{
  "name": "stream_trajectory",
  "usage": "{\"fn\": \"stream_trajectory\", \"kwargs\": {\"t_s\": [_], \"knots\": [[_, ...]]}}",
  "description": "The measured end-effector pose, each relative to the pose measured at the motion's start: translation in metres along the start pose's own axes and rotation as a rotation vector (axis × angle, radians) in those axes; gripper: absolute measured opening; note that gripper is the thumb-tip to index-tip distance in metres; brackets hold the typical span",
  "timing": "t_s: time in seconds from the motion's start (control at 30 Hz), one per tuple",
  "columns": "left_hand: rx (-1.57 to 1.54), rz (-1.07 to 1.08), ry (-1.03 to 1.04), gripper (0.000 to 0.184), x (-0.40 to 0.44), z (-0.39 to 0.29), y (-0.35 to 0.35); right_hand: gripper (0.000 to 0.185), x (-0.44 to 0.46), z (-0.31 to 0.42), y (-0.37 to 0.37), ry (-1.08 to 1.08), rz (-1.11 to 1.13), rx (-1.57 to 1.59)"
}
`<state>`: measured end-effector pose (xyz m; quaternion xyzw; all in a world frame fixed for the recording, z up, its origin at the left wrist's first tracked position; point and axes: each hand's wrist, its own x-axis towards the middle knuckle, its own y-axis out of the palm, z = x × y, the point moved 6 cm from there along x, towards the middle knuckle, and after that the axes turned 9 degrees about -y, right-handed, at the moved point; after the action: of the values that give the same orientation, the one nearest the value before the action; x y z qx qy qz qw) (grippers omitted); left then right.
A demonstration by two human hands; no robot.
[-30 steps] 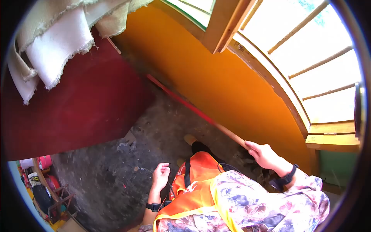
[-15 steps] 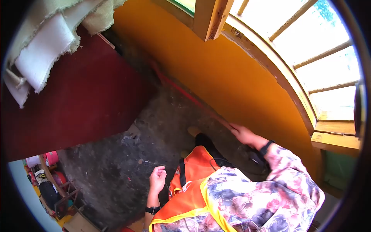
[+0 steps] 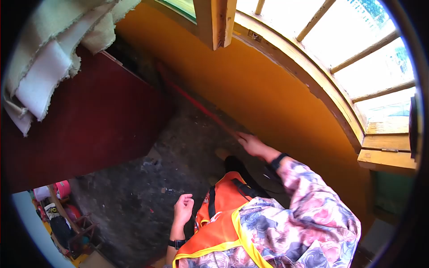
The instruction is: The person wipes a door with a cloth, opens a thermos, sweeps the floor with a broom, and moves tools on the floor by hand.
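My right hand [image 3: 253, 145] is wrapped round the near end of a long, thin red stick [image 3: 200, 106], like a broom handle. It slants away over the floor beside the orange wall. Its far end lies in shadow between the wall and the dark red panel, blurred, so I cannot make out what is on it. My left hand [image 3: 182, 209] hangs in front of the orange apron [image 3: 223, 228], above the floor. Its fingers are curled in, with nothing visible in them.
A large dark red panel [image 3: 89, 129] fills the left side, with ragged pale cloth [image 3: 49, 76] over its upper corner. The orange wall [image 3: 268, 94] and barred window [image 3: 348, 53] stand right. Small scraps dot the concrete floor [image 3: 134, 201]. A cluttered shelf [image 3: 60, 214] sits lower left.
My right hand has moved forward and to the left, pushing the red stick farther along the wall. My left hand has stayed nearly in place, still curled.
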<state>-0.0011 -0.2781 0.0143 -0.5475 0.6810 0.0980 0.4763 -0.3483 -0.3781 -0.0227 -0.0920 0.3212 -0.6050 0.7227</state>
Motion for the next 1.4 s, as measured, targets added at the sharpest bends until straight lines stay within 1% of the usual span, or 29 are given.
{"fn": "stream_trajectory", "kwargs": {"t_s": [0.03, 0.07, 0.13, 0.2, 0.23, 0.27, 0.33, 0.37, 0.43, 0.47, 0.53, 0.6, 0.67, 0.77, 0.8, 0.9, 0.93, 1.0, 1.07, 1.1, 1.17, 1.23, 1.3, 1.33, 1.37, 1.4], "knots": [[0.005, -0.005, -0.003, 0.023, -0.001, -0.004, 0.0, 0.038, 0.015, -0.005, 0.008, 0.081, 0.044, -0.01], [0.041, -0.025, 0.017, 0.023, -0.006, -0.012, -0.003, 0.038, 0.017, -0.013, 0.012, 0.082, 0.047, 0.003], [0.082, -0.043, 0.023, 0.023, -0.011, -0.01, -0.011, 0.039, 0.005, -0.027, 0.013, -0.025, 0.024, 0.046], [0.027, -0.051, 0.012, 0.022, -0.006, 0.0, -0.012, 0.039, -0.04, -0.054, -0.002, -0.049, 0.031, -0.075], [0.013, -0.051, 0.011, 0.022, -0.006, 0.002, -0.012, 0.039, -0.067, -0.043, -0.021, -0.012, 0.054, -0.138], [0.022, -0.043, 0.009, 0.022, -0.006, 0.004, -0.012, 0.038, -0.097, -0.015, -0.047, 0.026, 0.077, -0.201], [0.045, -0.037, 0.031, 0.023, -0.007, 0.003, -0.01, 0.037, -0.138, 0.028, -0.079, 0.111, 0.11, -0.129], [0.034, -0.04, 0.035, 0.023, -0.007, -0.001, -0.009, 0.037, -0.148, 0.058, -0.094, 0.104, 0.11, -0.14], [0.058, -0.015, 0.075, 0.022, -0.006, -0.014, -0.006, 0.036, -0.176, 0.082, -0.101, 0.57, 0.248, -0.001], [0.076, -0.02, 0.124, 0.022, -0.006, -0.02, -0.004, 0.036, -0.18, 0.071, -0.096, 0.569, 0.245, -0.01], [0.073, -0.004, 0.145, 0.021, -0.004, -0.03, -0.001, 0.036, -0.168, 0.066, -0.092, -0.153, -0.031, -0.255], [0.079, 0.005, 0.197, 0.02, 0.0, -0.038, 0.002, 0.036, -0.14, 0.052, -0.073, -0.038, -0.022, -0.226], [0.089, 0.006, 0.219, 0.02, 0.0, -0.039, 0.001, 0.038, -0.105, 0.025, -0.046, -0.014, -0.025, -0.294], [0.104, -0.006, 0.245, 0.02, -0.008, -0.032, -0.006, 0.039, -0.09, -0.003, -0.009, -0.024, -0.033, -0.259], [0.081, -0.013, 0.22, 0.021, -0.008, -0.023, -0.01, 0.04, -0.102, 0.005, -0.006, 0.075, 0.041, -0.223], [0.043, -0.011, 0.156, 0.022, -0.018, 0.002, -0.019, 0.041, -0.154, 0.029, -0.018, 0.119, 0.099, -0.169], [0.033, -0.009, 0.123, 0.022, -0.019, 0.008, -0.02, 0.041, -0.167, 0.049, -0.028, 0.115, 0.095, -0.184], [0.014, 0.013, 0.157, 0.022, -0.025, 0.009, -0.02, 0.041, -0.202, 0.072, -0.033, 0.513, 0.195, 0.086], [0.005, 0.061, 0.229, 0.022, -0.031, 0.002, -0.02, 0.044, -0.216, 0.097, -0.022, 0.57, 0.18, 0.322], [-0.004, 0.059, 0.231, 0.022, -0.032, 0.0, -0.02, 0.045, -0.219, 0.107, -0.013, 0.59, 0.181, 0.438], [-0.049, 0.127, 0.358, 0.02, -0.038, -0.018, -0.015, 0.045, -0.21, 0.124, 0.001, 0.565, 0.158, 0.471], [-0.047, 0.158, 0.475, 0.02, -0.046, -0.037, -0.009, 0.042, -0.197, 0.124, 0.03, 0.652, 0.103, 0.946], [-0.014, 0.153, 0.589, 0.02, -0.055, -0.057, -0.004, 0.044, -0.169, 0.128, 0.056, 0.599, 0.089, 1.059], [0.009, 0.176, 0.622, 0.027, -0.054, -0.058, 0.003, 0.043, -0.151, 0.114, 0.074, 0.598, 0.078, 1.117], [0.0, 0.163, 0.609, 0.027, -0.057, -0.058, 0.007, 0.031, -0.132, 0.094, 0.093, 0.657, 0.035, 1.19], [0.009, 0.154, 0.632, 0.035, -0.06, -0.061, 0.011, 0.024, -0.117, 0.088, 0.109, 0.676, 0.113, 1.078]]}}
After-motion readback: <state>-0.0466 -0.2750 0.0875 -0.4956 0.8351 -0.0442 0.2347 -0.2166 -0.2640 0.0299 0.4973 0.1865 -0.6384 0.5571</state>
